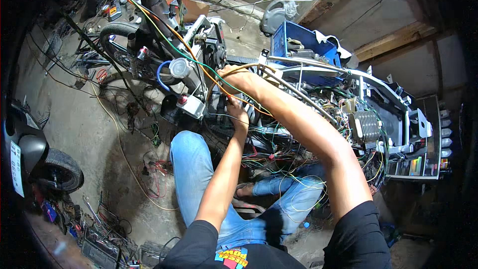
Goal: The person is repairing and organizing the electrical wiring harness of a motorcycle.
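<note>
A stripped scooter frame with exposed wiring stands in front of me. My right hand (236,77) reaches over to its front part, fingers curled beside a dark round metal part (217,54). What they grip is hidden. Just below, my left hand (238,113) is closed, its fingertips pointing up into the frame; something small and reddish shows at them, too little to name. Orange and green wires (202,64) run across in front of both hands. To their left are a round translucent cap (179,67) and a white box with a red top (189,105).
A blue crate (304,45) with parts stands behind the frame. Loose wires (294,162) hang by my knees. A ribbed metal unit (365,126) sits at the right. Tools (102,239) lie at the lower left, below another vehicle's wheel (59,170). A cable (122,154) crosses the floor.
</note>
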### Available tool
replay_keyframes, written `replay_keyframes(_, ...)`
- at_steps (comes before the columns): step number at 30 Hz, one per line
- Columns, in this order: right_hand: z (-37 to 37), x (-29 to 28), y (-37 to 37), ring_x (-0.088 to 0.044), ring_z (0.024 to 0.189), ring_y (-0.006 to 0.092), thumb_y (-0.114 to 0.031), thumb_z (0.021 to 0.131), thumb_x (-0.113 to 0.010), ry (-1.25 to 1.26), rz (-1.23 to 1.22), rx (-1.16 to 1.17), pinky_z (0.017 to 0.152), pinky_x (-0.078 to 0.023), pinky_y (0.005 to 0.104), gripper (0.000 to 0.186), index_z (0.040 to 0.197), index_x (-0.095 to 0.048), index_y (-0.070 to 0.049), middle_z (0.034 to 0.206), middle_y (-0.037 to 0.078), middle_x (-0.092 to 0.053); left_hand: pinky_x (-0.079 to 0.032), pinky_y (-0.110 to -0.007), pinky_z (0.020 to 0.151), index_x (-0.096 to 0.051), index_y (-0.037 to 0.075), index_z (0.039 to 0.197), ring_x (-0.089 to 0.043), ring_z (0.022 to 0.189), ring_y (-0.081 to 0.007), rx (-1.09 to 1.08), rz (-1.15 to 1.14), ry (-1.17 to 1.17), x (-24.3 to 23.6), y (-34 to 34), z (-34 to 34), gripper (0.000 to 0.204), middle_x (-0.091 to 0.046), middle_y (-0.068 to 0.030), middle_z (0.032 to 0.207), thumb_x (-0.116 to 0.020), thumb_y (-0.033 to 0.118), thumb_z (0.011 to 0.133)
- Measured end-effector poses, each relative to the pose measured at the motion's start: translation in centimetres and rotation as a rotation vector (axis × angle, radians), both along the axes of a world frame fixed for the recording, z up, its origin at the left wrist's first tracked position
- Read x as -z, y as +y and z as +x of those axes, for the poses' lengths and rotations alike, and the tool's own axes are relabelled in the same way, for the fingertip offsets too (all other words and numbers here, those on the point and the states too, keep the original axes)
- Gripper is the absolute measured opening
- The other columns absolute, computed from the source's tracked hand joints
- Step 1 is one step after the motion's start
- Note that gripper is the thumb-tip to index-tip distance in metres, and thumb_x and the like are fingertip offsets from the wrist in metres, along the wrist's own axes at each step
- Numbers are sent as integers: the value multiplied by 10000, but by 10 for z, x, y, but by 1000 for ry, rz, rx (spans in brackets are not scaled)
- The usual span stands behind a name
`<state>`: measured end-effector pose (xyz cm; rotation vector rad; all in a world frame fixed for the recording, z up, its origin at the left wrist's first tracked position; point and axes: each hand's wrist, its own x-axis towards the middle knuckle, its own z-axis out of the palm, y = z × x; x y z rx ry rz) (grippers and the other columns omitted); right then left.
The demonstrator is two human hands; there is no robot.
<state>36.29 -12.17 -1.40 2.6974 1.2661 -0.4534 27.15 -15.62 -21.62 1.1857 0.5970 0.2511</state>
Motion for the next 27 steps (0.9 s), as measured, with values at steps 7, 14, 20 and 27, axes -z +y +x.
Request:
replay_keyframes(7, 6, -15, 9, -664, 811, 343, -108, 723, -571, 50, -87, 43, 680, -545, 413, 207, 857, -695, -9, 862, 218, -667, -412, -416, 804, -511, -107, 1015, -535, 878, -355, -71, 109, -1, -2, -7, -2, 555, -577, -263, 994, -335, 419, 993)
replay_keyframes(14, 12, 7, -9, -676, 771, 321, -167, 783, -571, -67, 9, 72, 654, -552, 400, 177, 821, -711, -65, 853, 172, -682, -419, -419, 752, -522, -53, 971, -539, 771, -299, -6, -138, 2, 2, -14, 10, 501, -587, -174, 873, -360, 420, 982)
replay_keyframes(20, 2, -19, 3, -663, 812, 364, -184, 756, -561, 102, -31, 108, 682, -541, 431, 241, 886, -709, -45, 878, 218, -668, -451, -360, 678, -531, -1, 980, -540, 712, -223, -155, -367, -190, 47, -13, 20, 271, -572, -91, 815, -425, 248, 973)
replay_keyframes(27, 8, -8, -21, -670, 763, 333, -125, 763, -569, -28, -33, -11, 647, -547, 404, 170, 829, -699, -36, 840, 189, -676, -485, -496, 694, -536, -40, 1027, -602, 843, -462, 184, 349, 215, 18, -10, 26, 365, -623, -291, 873, -364, 278, 974)
